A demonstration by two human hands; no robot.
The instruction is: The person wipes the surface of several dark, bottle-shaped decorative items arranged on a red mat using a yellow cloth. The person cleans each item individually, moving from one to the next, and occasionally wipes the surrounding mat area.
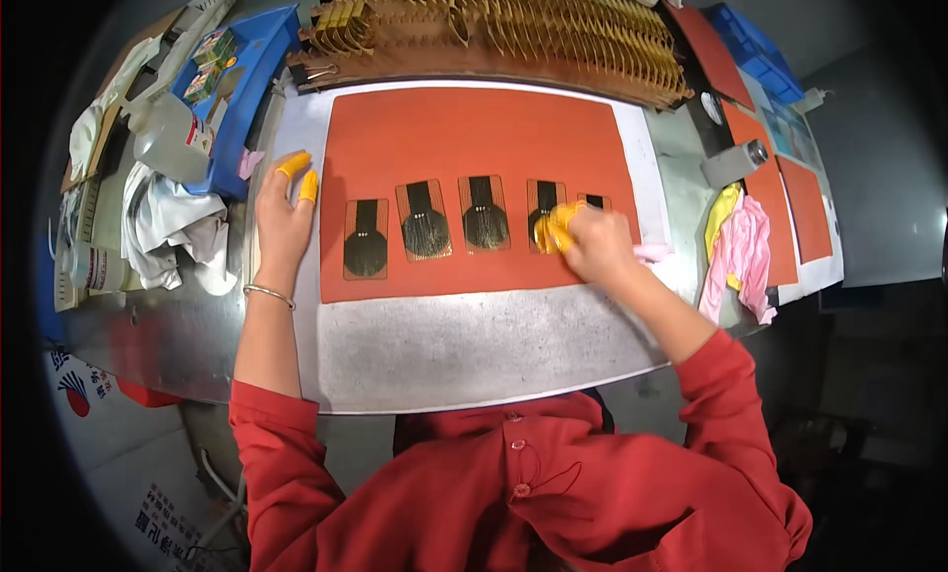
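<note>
Several thin, flat copper-edged pieces, each with a black keyhole-shaped area, lie in a row on an orange mat [464,128]. The leftmost piece [365,254] and the middle piece [484,224] show whole. My right hand [600,244], with yellow finger cots, is bunched over the fourth piece [538,194] and covers part of it and of the rightmost piece [592,201]. Whatever its fingers pinch is hidden. At the mat's left edge rests my left hand [282,212], fingers a little apart and holding nothing; yellow cots cover two fingertips.
Behind the mat stands a brown rack [513,59] of many curved golden strips. To the left are a blue tray [259,78], a translucent bottle [170,138] and white cloths [178,227]. A grey bottle [733,164] and pink cloth [743,251] lie right.
</note>
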